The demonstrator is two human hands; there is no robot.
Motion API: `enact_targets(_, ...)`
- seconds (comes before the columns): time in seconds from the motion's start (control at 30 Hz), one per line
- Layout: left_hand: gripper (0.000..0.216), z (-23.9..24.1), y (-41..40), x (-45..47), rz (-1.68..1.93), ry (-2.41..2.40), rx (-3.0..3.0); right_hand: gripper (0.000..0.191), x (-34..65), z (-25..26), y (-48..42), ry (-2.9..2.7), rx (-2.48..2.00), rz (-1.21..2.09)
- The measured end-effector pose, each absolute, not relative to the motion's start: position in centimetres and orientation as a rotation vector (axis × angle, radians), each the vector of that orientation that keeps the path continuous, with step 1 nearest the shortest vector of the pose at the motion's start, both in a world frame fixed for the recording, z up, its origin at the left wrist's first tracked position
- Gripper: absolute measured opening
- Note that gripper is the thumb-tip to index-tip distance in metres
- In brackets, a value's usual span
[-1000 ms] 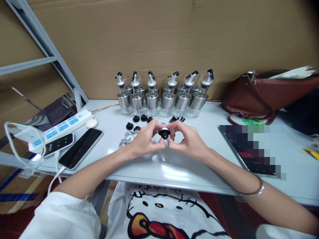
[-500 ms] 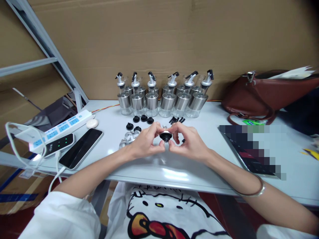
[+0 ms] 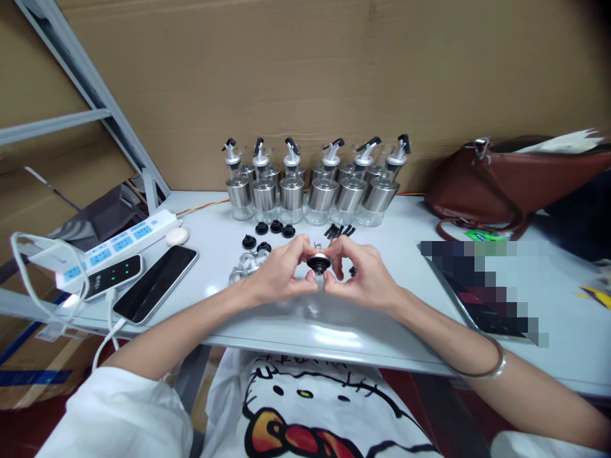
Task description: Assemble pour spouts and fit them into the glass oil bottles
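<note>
Between my two hands, above the table, is a bottle pourer with a silver collar and a black ribbed stopper turned toward me. My left hand pinches it from the left, and my right hand pinches it from the right. Both thumbs press near the stopper's lower end. Behind my left hand lie several black stoppers and some silver pourer parts, partly covered by that hand. Small black levers lie beyond my right hand.
At the back stand rows of glass-and-steel bottles, the front ones topped with pourers. To the left are a power strip, a phone and a white cable. A brown bag and a dark tablet lie right.
Hardly anything differs. The pourer sits very slightly lower in view between my fingers, and both hands keep their pinch on it.
</note>
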State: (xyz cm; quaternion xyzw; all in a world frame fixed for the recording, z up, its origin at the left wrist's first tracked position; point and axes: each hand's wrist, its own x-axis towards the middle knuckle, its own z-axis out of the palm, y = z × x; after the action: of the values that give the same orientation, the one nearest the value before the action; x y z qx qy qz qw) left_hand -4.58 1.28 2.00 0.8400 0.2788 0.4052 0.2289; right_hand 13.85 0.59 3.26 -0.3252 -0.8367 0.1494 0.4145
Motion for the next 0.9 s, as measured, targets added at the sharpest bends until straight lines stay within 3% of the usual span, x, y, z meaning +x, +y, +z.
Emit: enact_targets(0.9, 0.019, 1.74, 1.58, -4.90, 1.119, 0.839, 2.365, 0.013, 14.10, 3.41, 1.38, -2.085, -0.805, 0.680)
